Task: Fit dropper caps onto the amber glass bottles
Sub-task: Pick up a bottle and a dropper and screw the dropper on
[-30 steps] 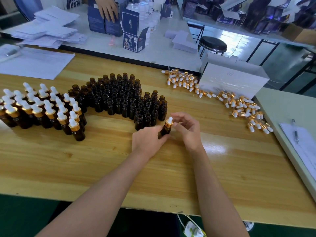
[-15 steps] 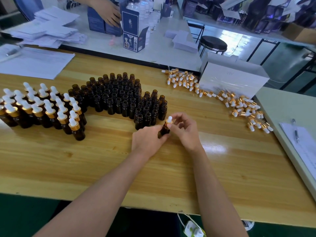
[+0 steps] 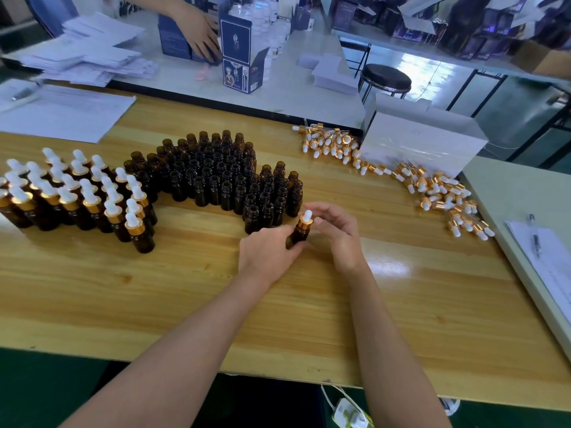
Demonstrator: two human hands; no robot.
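Since the frame one second ago, the right hand (image 3: 336, 236) has closed in on the dropper cap (image 3: 306, 220). The left hand (image 3: 268, 251) and its bottle have kept their place.

Landmark: the block of uncapped bottles (image 3: 222, 174), standing upright on the wooden table (image 3: 185, 288).

1. Left of the block and touching its left edge, the capped bottles (image 3: 77, 199) stand upright in rows, each with a gold collar and white bulb.
2. Just in front of the block's right corner, the left hand grasps one amber bottle (image 3: 299, 233) round its body. The bottle is close beside the block's nearest bottles, and its base is hidden by the fingers.
3. The dropper cap sits on that bottle's neck. The right hand, on the side away from the block, pinches it between thumb and forefinger. Whether the cap is fully seated cannot be told.
4. Right of the block and well apart from it, loose dropper caps (image 3: 438, 189) lie scattered in a band along a white box (image 3: 423, 140).
5. Farthest right of the block, a pen (image 3: 534, 236) lies on paper.
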